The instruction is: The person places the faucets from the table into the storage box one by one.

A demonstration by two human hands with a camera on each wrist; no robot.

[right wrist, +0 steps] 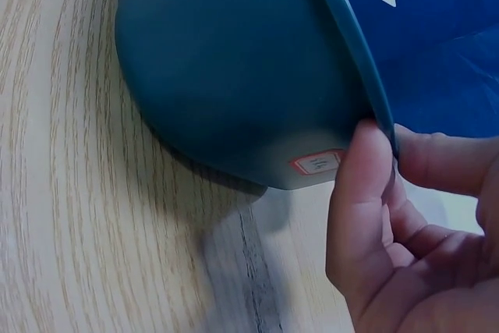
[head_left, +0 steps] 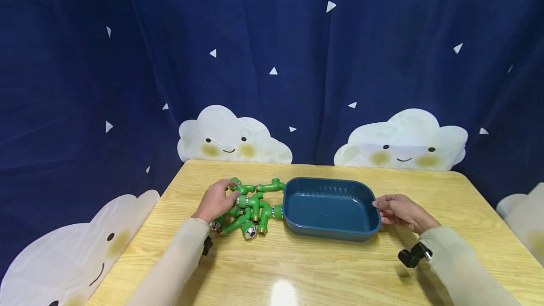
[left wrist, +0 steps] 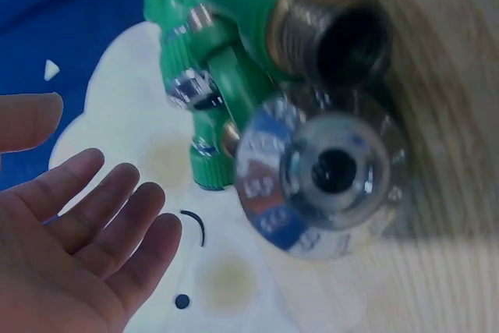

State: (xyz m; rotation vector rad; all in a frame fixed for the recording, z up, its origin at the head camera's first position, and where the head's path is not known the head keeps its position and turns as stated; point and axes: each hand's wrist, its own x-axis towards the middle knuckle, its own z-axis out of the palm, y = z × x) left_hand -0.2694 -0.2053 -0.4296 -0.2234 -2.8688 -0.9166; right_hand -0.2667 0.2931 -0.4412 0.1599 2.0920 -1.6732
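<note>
The work looks to be at an early stage: no green taps (head_left: 255,204) lie inside the blue bin (head_left: 326,212), and all those in sight sit heaped on the table (head_left: 297,261) at the bin's nine o'clock, so the whole pile seems left to deal with. The left hand (head_left: 216,199) reaches over the pile from its nine-to-ten o'clock side, grasping nothing, its fingers loosely extended; whether a fingertip touches a tap, I cannot tell. The right hand (head_left: 401,212) pinches the bin's rim between thumb and fingers at three o'clock. The bin is on the table right of centre, though whether its base lies quite flat is unclear. The pile's inner side crowds the bin, with one tap appearing to touch its wall, leaving little room between them. Bare wood stretches widely toward six o'clock; at twelve only a narrow strip separates the bin from the far edge, with a curtain (head_left: 297,37) behind.
</note>
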